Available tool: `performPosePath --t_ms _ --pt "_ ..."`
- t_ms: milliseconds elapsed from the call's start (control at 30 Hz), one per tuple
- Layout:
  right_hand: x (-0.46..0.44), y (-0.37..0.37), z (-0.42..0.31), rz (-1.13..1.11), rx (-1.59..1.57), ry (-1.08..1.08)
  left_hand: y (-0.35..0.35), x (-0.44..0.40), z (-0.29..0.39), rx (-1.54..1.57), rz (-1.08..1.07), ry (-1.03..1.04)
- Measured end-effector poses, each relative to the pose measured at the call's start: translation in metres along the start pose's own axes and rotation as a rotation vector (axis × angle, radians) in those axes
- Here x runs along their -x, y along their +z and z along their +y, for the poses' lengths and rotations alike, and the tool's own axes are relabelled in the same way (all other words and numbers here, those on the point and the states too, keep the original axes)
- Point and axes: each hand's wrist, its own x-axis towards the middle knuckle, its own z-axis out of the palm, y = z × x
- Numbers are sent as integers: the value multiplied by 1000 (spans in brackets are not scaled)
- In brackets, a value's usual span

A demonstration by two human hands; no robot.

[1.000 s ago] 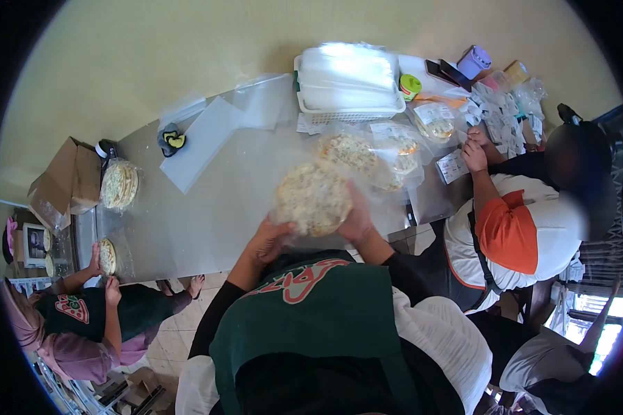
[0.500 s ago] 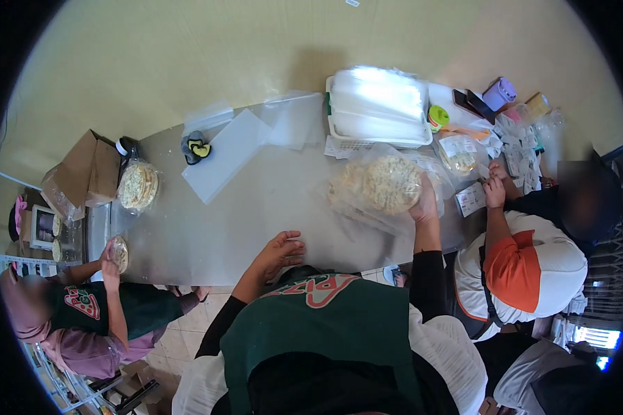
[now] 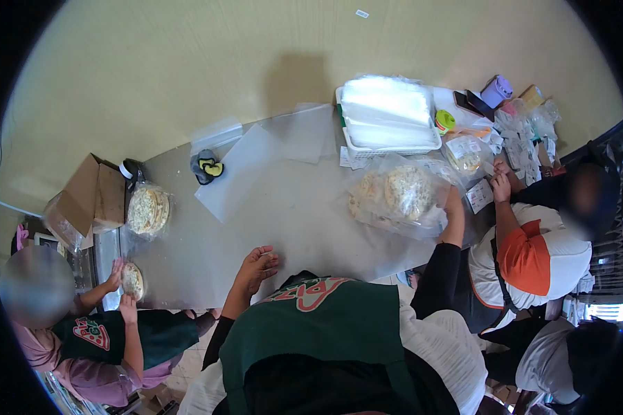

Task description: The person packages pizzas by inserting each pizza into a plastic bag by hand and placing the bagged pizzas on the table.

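Observation:
My left hand [image 3: 256,268] hovers over the near edge of the metal table, fingers apart and holding nothing. At the right, my right hand [image 3: 453,207] is closed on the right edge of a clear plastic bag [image 3: 432,216]; part of its fingers is hidden. Inside the plastic, a round pizza base with pale topping [image 3: 407,191] lies flat. Another bagged pizza [image 3: 362,197] shows to its left, partly overlapped.
A white basket [image 3: 394,149] of clear bags stands behind. Farther left are a clear plastic sheet [image 3: 221,200], a grey-yellow object [image 3: 206,167], stacked pizzas [image 3: 147,209] and a cardboard box [image 3: 93,197]. Co-workers handle a pizza [image 3: 132,281] at left and a label [image 3: 479,196] at right.
My right hand has shifted from the pizza's edge to the bag's right edge. My left hand stays open. The left co-worker's pizza now lies on the table, with hands apart around it.

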Motion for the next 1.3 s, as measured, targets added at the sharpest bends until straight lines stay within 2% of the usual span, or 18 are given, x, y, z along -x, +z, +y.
performPosePath --t_ms 100,133,200,267,367,400,467,567,667,767,867,1033,1067,1133,1167,1233,1300 --pt "-6 -19 -3 68 512 -95 -12 5 3 -20 35 7" --pt "-3 -19 -14 278 489 -66 -15 6 2 -23 52 5" --pt "26 -12 -100 689 431 -5 -23 6 -5 -14 75 2" --pt "34 19 -154 725 165 -195 -29 11 -11 -1 96 -5" --pt "26 105 -207 289 -2 -650 -31 16 -18 13 113 -17" --pt "13 141 -207 153 84 -844 -31 18 -20 13 120 -15" --pt "12 196 -227 -98 306 -861 -30 27 -25 32 143 -5" --pt "-5 262 -208 78 557 -1017 -30 37 -32 93 191 27" --pt "-30 292 -177 142 739 -1033 -33 49 -46 163 250 52" --pt "-41 286 -183 -94 864 -943 -37 53 -65 212 307 71" --pt "-50 277 -193 -165 874 -1004 -32 59 -84 251 339 53" --pt "-63 263 -228 -85 737 -885 -13 57 -85 272 322 94" --pt "-60 257 -236 -71 708 -840 -11 55 -86 246 353 134" --pt "-40 235 -263 -20 627 -944 -9 50 -86 194 419 223" --pt "-25 224 -278 3 581 -1003 -5 49 -84 45 509 371" --pt "20 199 -295 -287 745 -1084 4 48 -76 -263 695 653" --pt "70 186 -285 -569 823 -1287 18 64 -41 -818 765 931"
